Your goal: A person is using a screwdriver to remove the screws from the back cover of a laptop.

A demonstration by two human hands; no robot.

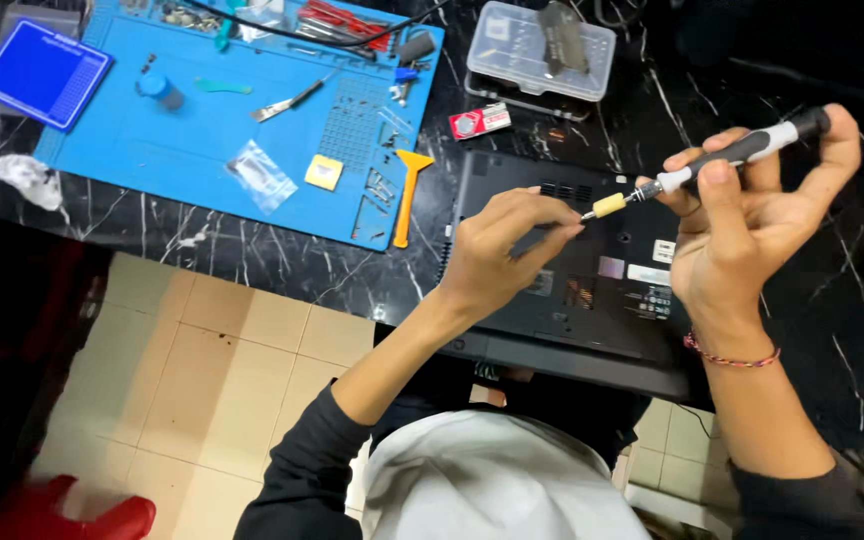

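Clearly the black marble-patterned table [252, 260] is serving as a repair bench, filling most of the frame, with tiled floor showing at lower left. Across the upper left, a blue work mat [182, 150] is lying flat, keeping small tools and parts from scattering; an orange pry tool [408, 195], a small clear bag [260, 175] and tweezers [292, 100] are resting on it within easy reach. At centre right a black laptop [592, 290] is sitting upside down, its underside facing up so the base can be got at. Behind it, at upper centre, a clear plastic case [540, 58] is standing closed. Over the laptop, the right hand [752, 230] is gripping a slim grey-and-black screwdriver [742, 150] with fingers wrapped round its handle, holding it tilted with the tip pointing left. The left hand [502, 255] is meeting that tip, its fingertips pressed together around the end of the bit just past a yellowish collar [609, 205], seemingly steadying it; whether a screw is pinched there I cannot tell.
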